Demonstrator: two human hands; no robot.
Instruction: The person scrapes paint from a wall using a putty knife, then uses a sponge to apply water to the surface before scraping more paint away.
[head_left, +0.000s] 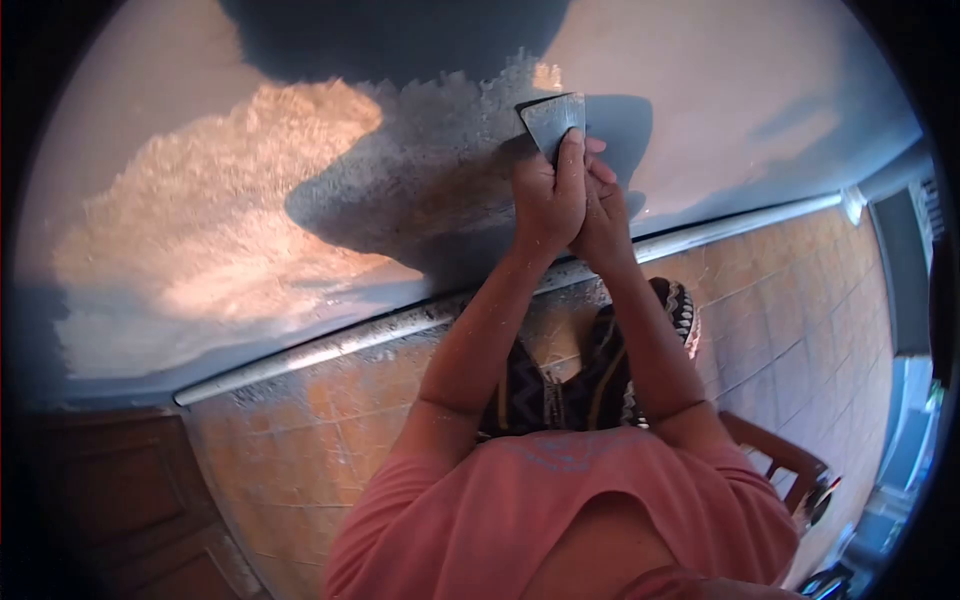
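A scraper [556,118] with a wide, flat metal blade is held up against the wall [200,215], its blade over a rough patch where the paint is stripped. My left hand [548,205] is closed around the handle, which is hidden in the grip. Pressed against it, my right hand [603,225] is wrapped round the same grip, with some fingertips showing beside the blade. A thumb lies along the lower part of the blade. Pale specks of dust cling to both forearms.
A pale skirting strip [340,345] runs along the wall's foot, littered with flakes. Below it spreads a tiled floor [780,310] with debris. A brown panelled wooden piece [120,500] stands at lower left, a wooden chair-like frame [775,450] at lower right.
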